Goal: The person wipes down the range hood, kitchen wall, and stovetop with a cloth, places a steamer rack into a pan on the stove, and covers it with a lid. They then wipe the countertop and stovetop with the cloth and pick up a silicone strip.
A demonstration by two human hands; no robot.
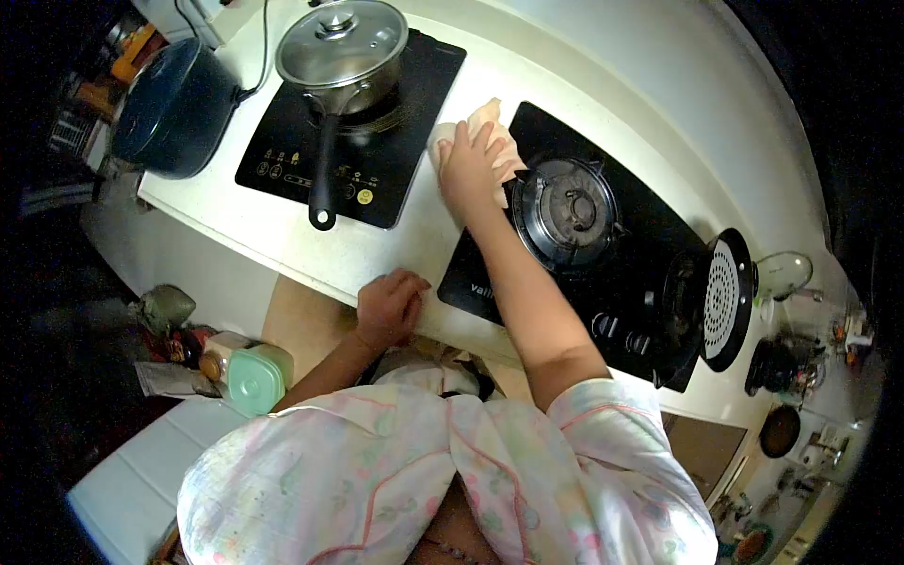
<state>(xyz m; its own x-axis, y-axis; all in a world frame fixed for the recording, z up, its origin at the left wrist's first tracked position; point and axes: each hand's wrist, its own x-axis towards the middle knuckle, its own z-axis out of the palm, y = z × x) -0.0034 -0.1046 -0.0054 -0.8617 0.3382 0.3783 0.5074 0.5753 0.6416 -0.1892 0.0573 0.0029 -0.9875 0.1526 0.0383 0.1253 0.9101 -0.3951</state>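
Note:
My right hand [468, 174] reaches over the counter and presses a crumpled beige cloth [509, 155] down, its fingers over the top. The cloth lies on the white strip of counter [428, 202] between the two cooktops and touches the left edge of the black gas hob [650, 231], near its burner [570, 207]. My left hand [388, 309] rests at the front edge of the counter with its fingers curled in, nothing visible in them. Left of the cloth is a black induction cooktop [400, 155].
A lidded saucepan [341, 56] stands on the induction cooktop, its black handle pointing toward me. A dark blue pot-like appliance [179, 108] stands far left. A pan and a perforated steamer plate [722, 299] are at the hob's right end. A green-lidded container [256, 379] is below left.

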